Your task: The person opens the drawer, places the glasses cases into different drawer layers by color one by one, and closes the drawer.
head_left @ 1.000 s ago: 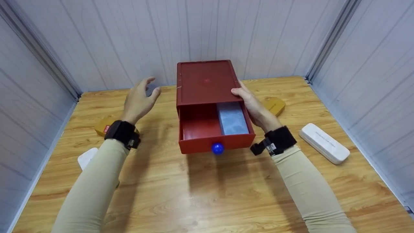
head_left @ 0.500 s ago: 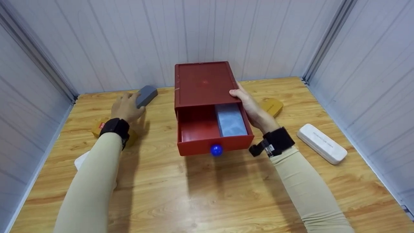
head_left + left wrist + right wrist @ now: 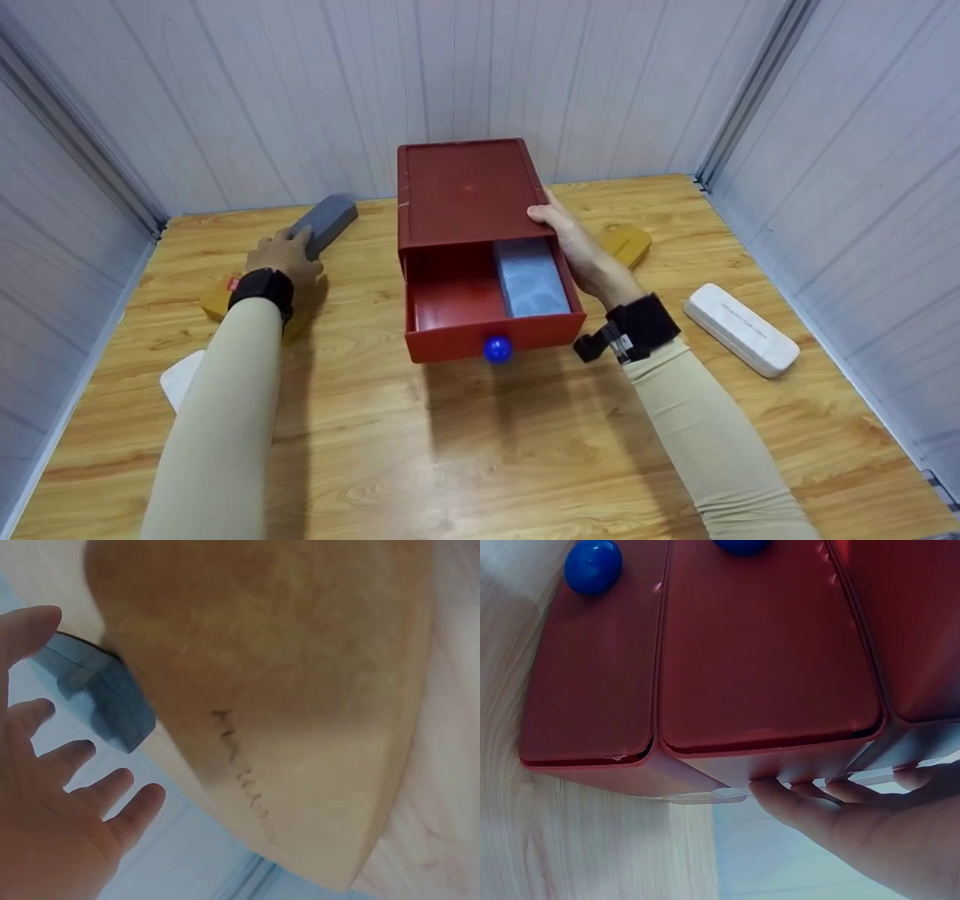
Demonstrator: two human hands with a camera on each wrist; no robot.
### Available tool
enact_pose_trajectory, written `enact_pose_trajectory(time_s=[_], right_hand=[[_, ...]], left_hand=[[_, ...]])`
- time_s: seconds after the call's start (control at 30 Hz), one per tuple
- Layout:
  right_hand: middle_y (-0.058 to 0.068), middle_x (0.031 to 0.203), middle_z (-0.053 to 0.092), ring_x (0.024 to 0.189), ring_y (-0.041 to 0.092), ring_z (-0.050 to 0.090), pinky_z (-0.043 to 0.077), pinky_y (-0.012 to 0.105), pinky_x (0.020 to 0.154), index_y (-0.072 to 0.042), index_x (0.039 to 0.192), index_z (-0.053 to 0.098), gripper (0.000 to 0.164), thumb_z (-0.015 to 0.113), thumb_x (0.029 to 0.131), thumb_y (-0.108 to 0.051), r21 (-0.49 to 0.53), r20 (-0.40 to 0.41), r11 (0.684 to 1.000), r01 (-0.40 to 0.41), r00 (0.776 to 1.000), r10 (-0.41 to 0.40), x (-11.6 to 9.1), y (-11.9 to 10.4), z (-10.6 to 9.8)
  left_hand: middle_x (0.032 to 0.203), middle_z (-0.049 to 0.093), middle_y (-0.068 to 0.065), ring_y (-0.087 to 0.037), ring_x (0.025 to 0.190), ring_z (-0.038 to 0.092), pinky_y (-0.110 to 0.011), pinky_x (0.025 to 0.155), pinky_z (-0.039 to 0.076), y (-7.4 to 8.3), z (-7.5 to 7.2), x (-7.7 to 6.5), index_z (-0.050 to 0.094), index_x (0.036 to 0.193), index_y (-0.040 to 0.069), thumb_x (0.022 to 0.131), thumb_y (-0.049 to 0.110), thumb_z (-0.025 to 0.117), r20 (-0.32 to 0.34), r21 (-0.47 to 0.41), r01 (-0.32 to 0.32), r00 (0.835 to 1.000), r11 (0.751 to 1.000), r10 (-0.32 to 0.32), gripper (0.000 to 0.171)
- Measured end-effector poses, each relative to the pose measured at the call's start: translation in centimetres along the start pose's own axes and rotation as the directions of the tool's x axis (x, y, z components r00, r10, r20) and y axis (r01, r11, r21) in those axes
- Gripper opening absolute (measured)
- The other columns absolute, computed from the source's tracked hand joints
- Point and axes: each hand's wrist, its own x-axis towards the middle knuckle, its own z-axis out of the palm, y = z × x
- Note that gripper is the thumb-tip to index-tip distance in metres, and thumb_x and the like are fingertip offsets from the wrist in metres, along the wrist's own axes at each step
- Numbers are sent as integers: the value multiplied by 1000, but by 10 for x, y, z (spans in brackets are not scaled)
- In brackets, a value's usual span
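My left hand [image 3: 283, 259] is at the near end of a grey glasses case [image 3: 330, 223], which lies on the table by the back wall. In the left wrist view the fingers are spread beside that case [image 3: 112, 701]; I cannot tell whether they touch it. My right hand [image 3: 574, 240] holds the right side of a red drawer cabinet [image 3: 469, 191], thumb hooked over the top edge and fingers along the side. Its top drawer [image 3: 457, 341], with a blue knob [image 3: 497, 349], is pulled out. A light-blue marbled box [image 3: 531, 277] lies in the drawer's right half.
A yellow case [image 3: 216, 298] with a red label lies partly behind the left wrist, near a white case [image 3: 180, 379]. To the right are another yellow case [image 3: 628, 244] and a white case [image 3: 741, 330]. Lower drawers [image 3: 765, 652] are closed. Panel walls [image 3: 450, 75] enclose the table.
My left hand has moved left and down from the air beside the cabinet to the grey case, fingers reaching over its near end. The right hand stays on the cabinet.
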Motion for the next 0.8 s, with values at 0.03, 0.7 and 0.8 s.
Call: enact_pose_trajectory(time_s=[0.03,0.7,0.8], right_hand=[[6,167,35,144,29,43,35,43,119,-34,172,10,74,42,106,-34,-3,2,1000,1,1000,-1,0,0,0],[5,170,29,146,29,41,32,44,122,-34,172,6,76,42,106,-34,4,-2,1000,-5,1000,5,-2,-1,-3],[5,170,29,145,28,41,32,42,121,-33,172,6,76,42,105,-34,7,-2,1000,-6,1000,6,-2,-1,-4]], left_hand=[[169,12,-36,-62,149,17,-76,119,24,0,1,0,16,170,7,104,29,54,4,-7,9,1000,1000,-9,79],[144,34,-50,-67,133,39,-72,106,43,22,14,12,34,152,-7,104,18,60,-118,-61,44,992,997,-51,60],[140,37,-51,-68,131,39,-73,104,44,26,13,9,33,149,-7,103,14,58,-118,-36,40,992,999,-44,57]])
